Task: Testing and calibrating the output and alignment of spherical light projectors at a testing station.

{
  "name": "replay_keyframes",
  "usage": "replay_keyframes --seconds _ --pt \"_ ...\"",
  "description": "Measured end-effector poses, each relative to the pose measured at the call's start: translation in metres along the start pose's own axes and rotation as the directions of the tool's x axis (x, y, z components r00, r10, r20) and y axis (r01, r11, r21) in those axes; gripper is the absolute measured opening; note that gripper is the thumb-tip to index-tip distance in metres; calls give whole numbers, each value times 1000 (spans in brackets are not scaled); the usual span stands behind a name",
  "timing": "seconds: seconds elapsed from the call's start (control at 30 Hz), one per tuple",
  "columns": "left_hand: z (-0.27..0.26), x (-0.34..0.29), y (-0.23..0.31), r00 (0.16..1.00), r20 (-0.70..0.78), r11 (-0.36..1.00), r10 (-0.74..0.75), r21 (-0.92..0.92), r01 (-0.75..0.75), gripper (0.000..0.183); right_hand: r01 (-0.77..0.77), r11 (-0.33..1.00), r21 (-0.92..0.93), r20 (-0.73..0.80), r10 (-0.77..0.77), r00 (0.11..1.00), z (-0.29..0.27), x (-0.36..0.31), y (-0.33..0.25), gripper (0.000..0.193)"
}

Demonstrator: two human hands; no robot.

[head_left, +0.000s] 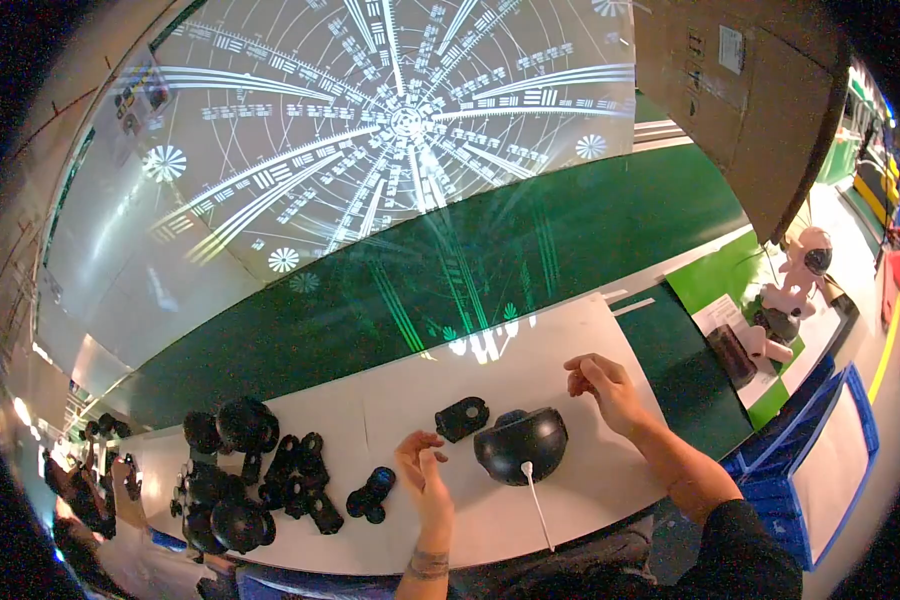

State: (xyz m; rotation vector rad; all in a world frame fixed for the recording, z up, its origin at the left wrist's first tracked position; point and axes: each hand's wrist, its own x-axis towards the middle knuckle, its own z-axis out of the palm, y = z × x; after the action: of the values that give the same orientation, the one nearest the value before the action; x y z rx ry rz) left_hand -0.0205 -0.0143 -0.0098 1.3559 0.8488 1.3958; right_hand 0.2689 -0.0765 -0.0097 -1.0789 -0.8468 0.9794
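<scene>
A glossy black dome-shaped device (500, 452) sits on the white table, with a white cable (540, 505) running from it toward the front edge. Just behind its left side lies a small black flat part (455, 424) with a round hole. My left hand (426, 475) hovers to the left of the device, its fingers half bent and apart, holding nothing visible. On the other side, my right hand (605, 388) is raised behind and to the right of the dome. Its fingers are loosely curled, with a gap between thumb and fingers, and do not touch the device.
Several black round devices (240, 525) and smaller black parts (305, 480) crowd the left of the white table (400, 545). A bright test pattern shines on the board (270, 130) ahead. At the right are a cardboard box (740, 110), white devices (798, 270) and blue bins (770, 500).
</scene>
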Motion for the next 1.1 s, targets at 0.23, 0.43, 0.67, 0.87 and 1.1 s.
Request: replay_keyframes --seconds 0.23,0.43,0.67,0.87,1.1 --pt "-1 1 0 1000 -2 1000 -17 4 17 39 -14 1000 -10 -2 14 1000 2 1 -1 38" --pt "-1 0 2 1000 2 1000 -19 1 19 41 -10 1000 -23 0 10 1000 1 -1 -1 38" --pt "-1 1 1 1000 6 1000 -10 -2 10 43 -5 1000 -22 1 5 1000 1 0 -2 40" --pt "0 0 3 1000 5 1000 -10 8 10 42 -15 1000 -21 0 15 1000 1 -1 -2 40" --pt "0 -4 5 1000 10 999 -26 21 26 41 -25 999 -25 -1 25 1000 2 -6 -6 39"
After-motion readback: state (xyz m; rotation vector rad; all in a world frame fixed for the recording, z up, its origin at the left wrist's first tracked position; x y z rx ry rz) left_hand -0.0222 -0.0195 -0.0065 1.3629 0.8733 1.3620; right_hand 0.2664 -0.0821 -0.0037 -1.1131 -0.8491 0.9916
